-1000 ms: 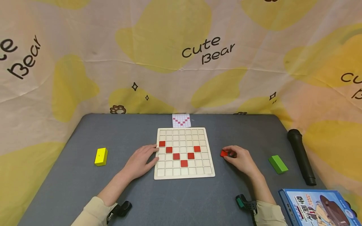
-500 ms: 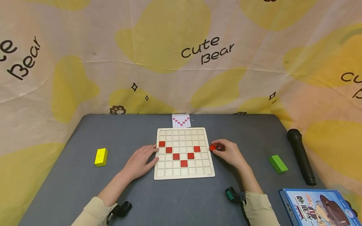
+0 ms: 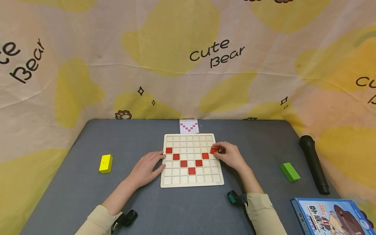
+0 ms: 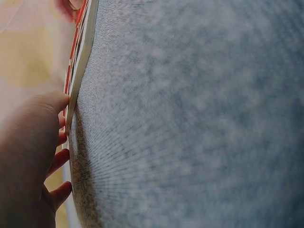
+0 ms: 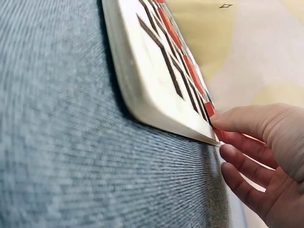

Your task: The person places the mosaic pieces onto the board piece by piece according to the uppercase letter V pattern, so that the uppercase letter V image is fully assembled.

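Note:
A pale wooden grid board point(image 3: 190, 143) lies in the middle of the grey table, with several red square tiles point(image 3: 192, 171) set in its cells in a V-like pattern. My right hand point(image 3: 230, 155) pinches one red tile point(image 3: 213, 150) between thumb and fingers at the board's right edge, level with the tile at far left. In the right wrist view the thumb and fingertips of that hand point(image 5: 266, 147) meet the board's edge. Along the left edge my left hand point(image 3: 146, 168) touches the board with extended fingers; the left wrist view shows its thumb point(image 4: 52, 102) against the rim.
Behind the board lies a small pattern card point(image 3: 189, 126) with a pink V. A yellow block point(image 3: 105, 164) stands at left, a green block point(image 3: 290, 172) at right. Farther right are a black microphone point(image 3: 314, 164) and a blue box point(image 3: 335, 215). A patterned cloth point(image 3: 164, 49) hangs behind.
My right hand has carried the red tile leftward and slightly back, from the table beside the board to its right-hand column. The left hand stays at the board's left edge.

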`<state>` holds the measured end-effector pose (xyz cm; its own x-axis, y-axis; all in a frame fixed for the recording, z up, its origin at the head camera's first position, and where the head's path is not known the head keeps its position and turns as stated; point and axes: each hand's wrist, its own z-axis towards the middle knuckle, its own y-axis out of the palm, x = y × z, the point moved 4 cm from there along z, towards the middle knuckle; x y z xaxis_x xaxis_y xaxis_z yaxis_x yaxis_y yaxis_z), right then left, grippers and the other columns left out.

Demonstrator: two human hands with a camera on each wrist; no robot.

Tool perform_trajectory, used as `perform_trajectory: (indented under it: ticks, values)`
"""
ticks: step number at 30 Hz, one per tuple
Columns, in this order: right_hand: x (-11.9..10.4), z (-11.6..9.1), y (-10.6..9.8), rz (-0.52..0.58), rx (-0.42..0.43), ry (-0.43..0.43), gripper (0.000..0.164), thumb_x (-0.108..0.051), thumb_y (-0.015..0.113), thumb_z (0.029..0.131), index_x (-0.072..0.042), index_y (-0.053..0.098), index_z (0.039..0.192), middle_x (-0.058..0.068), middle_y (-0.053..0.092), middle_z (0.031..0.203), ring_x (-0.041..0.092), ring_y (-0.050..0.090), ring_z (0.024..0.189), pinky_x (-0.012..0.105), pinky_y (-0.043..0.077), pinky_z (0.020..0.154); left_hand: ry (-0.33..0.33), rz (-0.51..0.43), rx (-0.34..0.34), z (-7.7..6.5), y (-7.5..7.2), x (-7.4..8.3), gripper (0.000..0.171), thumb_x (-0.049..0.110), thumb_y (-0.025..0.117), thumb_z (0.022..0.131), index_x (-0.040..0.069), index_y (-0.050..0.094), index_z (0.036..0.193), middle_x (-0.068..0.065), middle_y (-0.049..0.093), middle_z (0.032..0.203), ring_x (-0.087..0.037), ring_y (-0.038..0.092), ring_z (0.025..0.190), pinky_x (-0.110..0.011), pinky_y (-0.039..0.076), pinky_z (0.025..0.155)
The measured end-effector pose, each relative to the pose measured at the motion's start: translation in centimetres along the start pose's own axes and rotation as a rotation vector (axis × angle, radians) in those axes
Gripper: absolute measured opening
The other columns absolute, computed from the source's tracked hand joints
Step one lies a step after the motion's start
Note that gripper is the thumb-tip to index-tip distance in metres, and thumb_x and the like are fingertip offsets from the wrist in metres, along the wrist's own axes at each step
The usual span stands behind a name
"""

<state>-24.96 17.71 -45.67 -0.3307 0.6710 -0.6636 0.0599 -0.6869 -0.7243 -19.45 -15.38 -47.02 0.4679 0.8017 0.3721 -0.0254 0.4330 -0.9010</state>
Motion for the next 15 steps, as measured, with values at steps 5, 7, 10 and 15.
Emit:
perform_trajectory:
  ticks: [5,7,10,15]
  values:
    - [0.20,0.42,0.26,-0.002,0.000,0.016,0.029,-0.006,0.078,0.082,-0.008,0.072,0.111,0.004,0.066,0.095,0.019,0.057,0.082,0.034,0.049,0.072,0.006,0.001,0.001,0.02,-0.03,0.05,0.039,0.030,0.065,0.095,0.008,0.064,0.127,-0.012,0.056,0.136,-0.031,0.051,0.125,-0.052,0.040,0.103]
    - [0.20,0.56,0.36,-0.001,-0.005,0.021,0.029,-0.006,0.077,0.083,-0.008,0.072,0.112,0.004,0.065,0.093,0.020,0.056,0.082,0.033,0.049,0.072,0.007,0.002,0.002,0.00,-0.03,0.04,0.039,0.030,0.065,0.095,0.008,0.064,0.127,-0.012,0.056,0.136,-0.031,0.051,0.125,-0.051,0.040,0.103]
    - [0.13,0.67,0.44,0.009,-0.009,0.013,0.028,-0.004,0.075,0.083,-0.008,0.072,0.111,0.005,0.064,0.092,0.021,0.056,0.081,0.034,0.048,0.072,0.008,0.002,0.001,-0.01,0.00,0.02,0.039,0.031,0.065,0.095,0.009,0.064,0.127,-0.012,0.056,0.136,-0.031,0.051,0.125,-0.052,0.040,0.102]
    - [0.12,0.63,0.60,0.008,-0.012,-0.011,0.026,-0.003,0.074,0.084,-0.008,0.073,0.110,0.004,0.062,0.089,0.021,0.055,0.080,0.034,0.047,0.071,0.012,-0.002,0.001,-0.03,0.04,-0.02,0.039,0.031,0.065,0.095,0.009,0.064,0.127,-0.012,0.056,0.136,-0.031,0.051,0.125,-0.052,0.040,0.102]
